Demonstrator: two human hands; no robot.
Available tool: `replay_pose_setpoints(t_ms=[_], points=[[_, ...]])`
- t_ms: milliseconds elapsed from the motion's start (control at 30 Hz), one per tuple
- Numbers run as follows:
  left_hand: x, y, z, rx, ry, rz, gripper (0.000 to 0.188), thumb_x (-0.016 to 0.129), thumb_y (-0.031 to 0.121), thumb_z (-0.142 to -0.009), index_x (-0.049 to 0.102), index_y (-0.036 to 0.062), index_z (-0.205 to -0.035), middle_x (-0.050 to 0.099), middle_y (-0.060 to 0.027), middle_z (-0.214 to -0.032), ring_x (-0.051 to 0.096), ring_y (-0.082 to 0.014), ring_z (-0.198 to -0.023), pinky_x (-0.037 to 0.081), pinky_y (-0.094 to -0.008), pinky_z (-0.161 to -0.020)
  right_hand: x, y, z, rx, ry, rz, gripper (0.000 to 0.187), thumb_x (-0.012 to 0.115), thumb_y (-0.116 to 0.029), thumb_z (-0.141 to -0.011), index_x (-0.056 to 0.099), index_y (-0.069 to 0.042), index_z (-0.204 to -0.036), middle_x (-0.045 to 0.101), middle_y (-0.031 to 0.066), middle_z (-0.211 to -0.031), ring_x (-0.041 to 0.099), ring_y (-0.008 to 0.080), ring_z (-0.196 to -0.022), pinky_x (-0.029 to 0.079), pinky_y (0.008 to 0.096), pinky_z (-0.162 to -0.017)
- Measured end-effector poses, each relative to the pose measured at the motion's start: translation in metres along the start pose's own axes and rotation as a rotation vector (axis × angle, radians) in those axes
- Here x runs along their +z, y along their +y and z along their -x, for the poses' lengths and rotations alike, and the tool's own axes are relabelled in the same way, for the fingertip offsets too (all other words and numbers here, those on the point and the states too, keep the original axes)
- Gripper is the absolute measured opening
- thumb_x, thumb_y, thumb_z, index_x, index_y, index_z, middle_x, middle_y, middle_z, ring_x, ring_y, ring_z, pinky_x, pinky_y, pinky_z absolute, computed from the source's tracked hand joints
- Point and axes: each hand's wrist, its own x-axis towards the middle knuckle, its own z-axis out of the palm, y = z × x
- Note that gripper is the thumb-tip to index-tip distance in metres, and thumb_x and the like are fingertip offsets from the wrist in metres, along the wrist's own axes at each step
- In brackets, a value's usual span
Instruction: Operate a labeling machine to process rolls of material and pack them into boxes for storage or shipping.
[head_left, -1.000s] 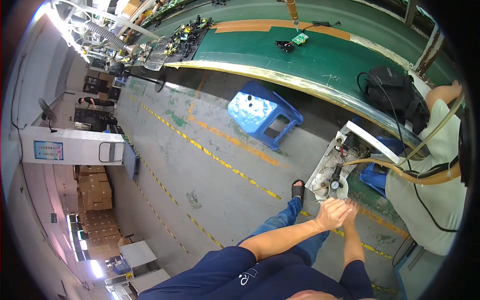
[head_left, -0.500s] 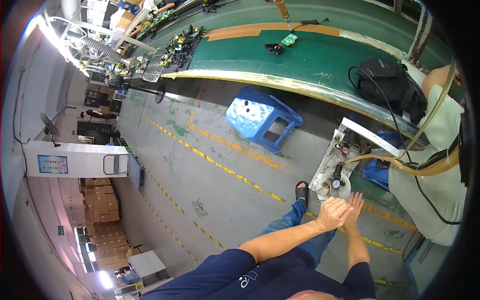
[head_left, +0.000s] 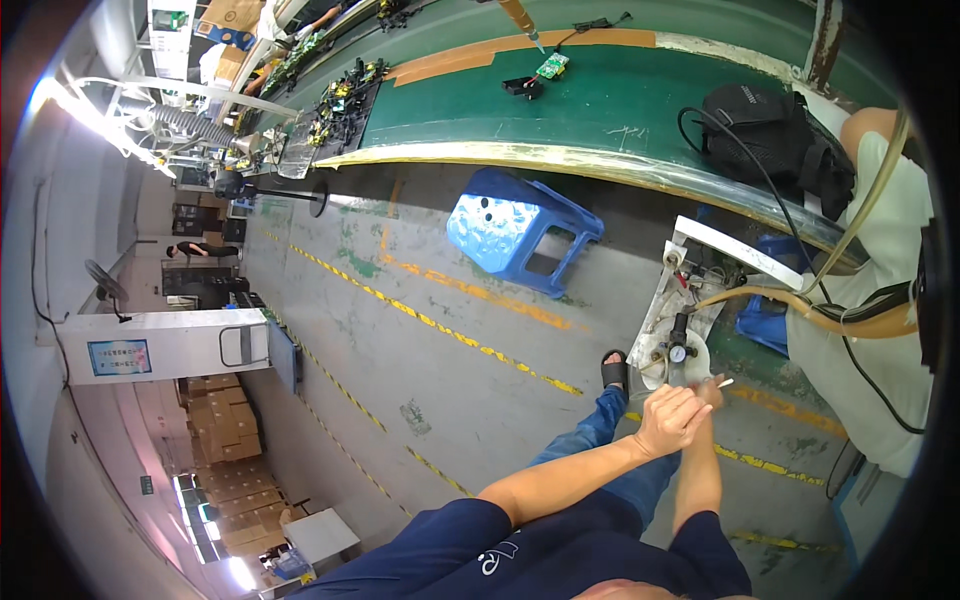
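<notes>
My left hand (head_left: 668,420) is closed in a fist, and whatever may be inside it is hidden. Just beyond it and touching or nearly touching, my right hand (head_left: 710,390) is closed too. A short thin white stick (head_left: 727,382) pokes out from its fingers on the right. Both hands are over the near end of a white-framed device with a round pressure gauge (head_left: 678,354) and a black regulator (head_left: 680,328). A tan hose (head_left: 745,293) runs from this device toward the right.
A blue plastic stool (head_left: 495,225) stands on the grey floor. Behind it is a green workbench (head_left: 450,110) with a small circuit board (head_left: 552,66) and a black bag (head_left: 750,125). A seated person in pale clothing (head_left: 850,385) is close on the right.
My right hand was spread with fingers pointing up; now it is closed, with the white stick showing. My left hand stays in a fist. The view has shifted slightly.
</notes>
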Motion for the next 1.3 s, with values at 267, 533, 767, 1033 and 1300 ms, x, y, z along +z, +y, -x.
replay_pose_setpoints(t_ms=[267, 533, 767, 1033, 1300], points=[[0.0, -0.003, -0.001, -0.007, -0.001, -0.021, 0.01, 0.066, 0.005, -0.076, 0.057, 0.0065, -0.071, 0.055, -0.0032, -0.067, 0.048, -0.0194, -0.054, 0.038, -0.0278, -0.056, -0.06, -0.017, -0.008, -1.922, -0.243, 1.256, 0.05, 0.062, -0.048, -0.084, 0.053, 0.0, -0.095, 0.062, 0.0224, -0.089, 0.06, 0.0387, -0.086, 0.05, 0.0455, -0.079], [-0.004, -0.007, 0.001, -0.003, 0.03, -0.019, 0.01, 0.066, 0.005, -0.077, 0.057, 0.0061, -0.072, 0.054, -0.0041, -0.067, 0.046, -0.0202, -0.054, 0.038, -0.0283, -0.056, -0.015, 0.015, 0.015, -1.325, 0.154, 1.098, 0.054, 0.058, -0.059, -0.082, 0.055, -0.005, -0.084, 0.06, 0.0149, -0.06, 0.058, 0.0393, -0.051, 0.051, 0.0487, -0.066], [-0.002, -0.004, -0.001, -0.007, -0.002, 0.006, 0.011, 0.066, 0.004, -0.077, 0.057, 0.0058, -0.071, 0.052, -0.0044, -0.067, 0.044, -0.0205, -0.054, 0.037, -0.029, -0.056, 0.015, 0.02, -0.008, -0.251, 0.218, 0.306, 0.064, 0.053, -0.059, -0.086, 0.055, -0.005, -0.119, 0.065, 0.0265, -0.097, 0.062, 0.0439, -0.091, 0.049, 0.0495, -0.079], [0.0, 0.002, -0.005, 0.008, -0.017, 0.028, 0.011, 0.066, 0.003, -0.076, 0.057, 0.0062, -0.071, 0.051, -0.0041, -0.066, 0.044, -0.0208, -0.054, 0.037, -0.0294, -0.056, -0.074, -0.047, 0.008, -2.123, -0.25, 1.034, 0.073, 0.06, -0.052, -0.076, 0.051, 0.009, -0.115, 0.048, 0.0268, -0.126, 0.039, 0.0455, -0.127, 0.022, 0.0539, -0.112], [0.002, -0.011, 0.004, 0.054, -0.076, -0.089, 0.014, 0.069, 0.004, -0.073, 0.057, 0.0089, -0.069, 0.051, -0.0027, -0.062, 0.044, -0.0204, -0.05, 0.038, -0.0309, -0.052, -0.067, -0.06, 0.002, -2.137, -0.608, 1.243, 0.062, 0.067, -0.061, -0.064, 0.056, -0.005, -0.089, 0.058, 0.0145, -0.088, 0.054, 0.032, -0.094, 0.025, 0.0516, -0.111]])
